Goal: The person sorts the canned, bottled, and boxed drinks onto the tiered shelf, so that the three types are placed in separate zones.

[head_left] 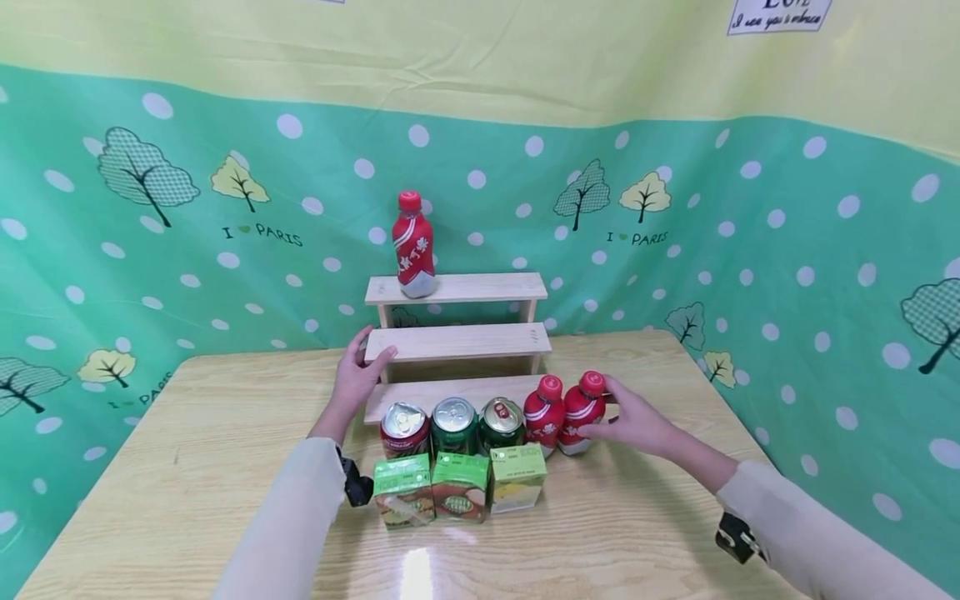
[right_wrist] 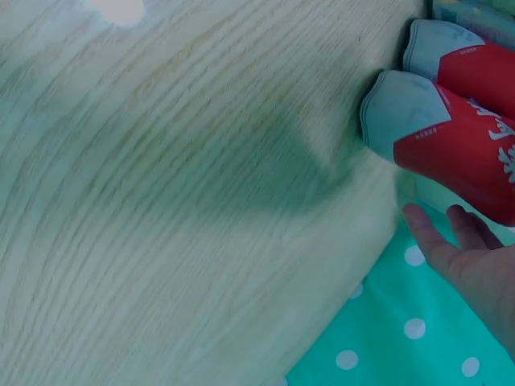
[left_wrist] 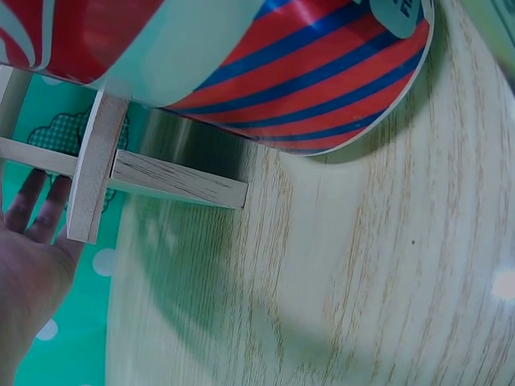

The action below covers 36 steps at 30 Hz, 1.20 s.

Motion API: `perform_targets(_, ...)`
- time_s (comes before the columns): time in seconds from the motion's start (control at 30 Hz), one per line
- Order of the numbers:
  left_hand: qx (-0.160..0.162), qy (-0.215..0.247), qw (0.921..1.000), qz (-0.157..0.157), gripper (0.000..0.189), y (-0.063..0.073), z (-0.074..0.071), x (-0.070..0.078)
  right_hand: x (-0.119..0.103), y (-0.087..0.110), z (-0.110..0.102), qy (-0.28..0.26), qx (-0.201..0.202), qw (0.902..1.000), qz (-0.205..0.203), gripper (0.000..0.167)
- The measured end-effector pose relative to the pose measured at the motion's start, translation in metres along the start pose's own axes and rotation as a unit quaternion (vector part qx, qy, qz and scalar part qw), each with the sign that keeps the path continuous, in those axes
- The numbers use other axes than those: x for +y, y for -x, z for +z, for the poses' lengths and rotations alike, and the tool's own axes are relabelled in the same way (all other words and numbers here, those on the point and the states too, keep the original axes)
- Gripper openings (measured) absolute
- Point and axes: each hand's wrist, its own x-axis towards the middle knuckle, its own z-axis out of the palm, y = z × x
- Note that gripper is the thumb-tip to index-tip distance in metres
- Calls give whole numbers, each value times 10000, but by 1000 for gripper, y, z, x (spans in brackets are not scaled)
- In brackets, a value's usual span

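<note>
My left hand [head_left: 358,372] is at the left end of the middle step of a three-tier wooden shelf [head_left: 459,342]. The thumb lies along the front and the fingers go behind, gripping that end. In the left wrist view the fingers [left_wrist: 28,201] show behind the wood. My right hand [head_left: 633,417] reaches around the right side of the outer red bottle [head_left: 582,410], thumb in front and fingers behind, spread. The right wrist view shows its fingers [right_wrist: 434,241] extended close beside that bottle. Another red bottle [head_left: 543,414] stands against it on the left.
A red bottle [head_left: 414,250] stands on the top step, toward the left. Before the bottom step stand a red can [head_left: 405,433] and two green cans [head_left: 454,427]. Several juice cartons [head_left: 460,492] stand in front of the cans. A green curtain [head_left: 262,208] hangs behind the table [head_left: 187,467].
</note>
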Motion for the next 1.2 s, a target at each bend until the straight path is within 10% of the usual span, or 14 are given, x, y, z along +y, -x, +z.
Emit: perform_targets(1.2,-55,13,9999,-92,86,1,-1,2,3,1,6,-196,646,9976,120,71)
